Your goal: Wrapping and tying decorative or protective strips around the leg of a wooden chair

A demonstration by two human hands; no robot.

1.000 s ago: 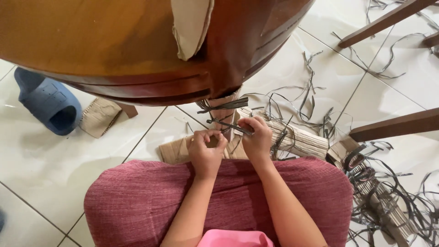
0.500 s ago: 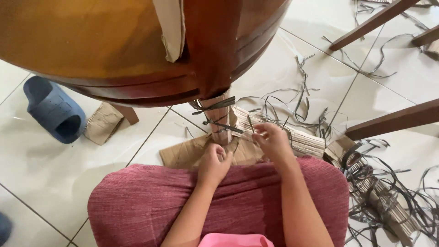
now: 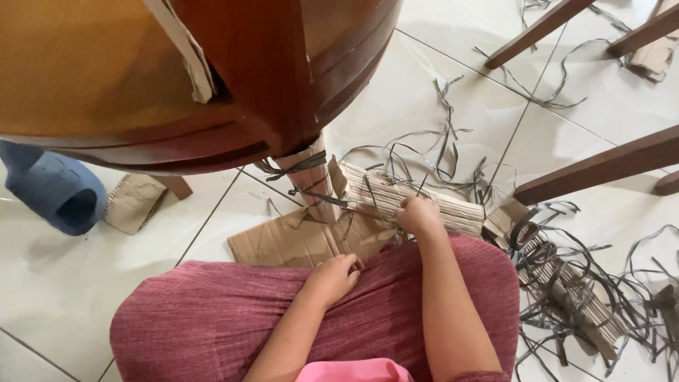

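Since half a second ago the left hand point(image 3: 334, 277) has dropped away from the wrapped table leg point(image 3: 309, 180) and now lies loosely curled on the red skirt point(image 3: 212, 318), gripping nothing. Meanwhile the right hand point(image 3: 419, 215) has slid down to the corrugated cardboard wrap point(image 3: 407, 199), with its fingers closed on the near edge.

That wrap is pale tan and ribbed, lying partly unrolled on the floor just right of the leg, crossed by a dark plastic strap point(image 3: 322, 199) that runs from the leg toward the hand. A flat cardboard sheet point(image 3: 297, 240) lies under it, touching the skirt's hem.

Overhead, the round wooden counter point(image 3: 106, 78) covers the upper left. Loose straps point(image 3: 566, 283) litter the tiles to the right, between two chair legs point(image 3: 601, 166); a blue slipper point(image 3: 53, 191) sits at far left.
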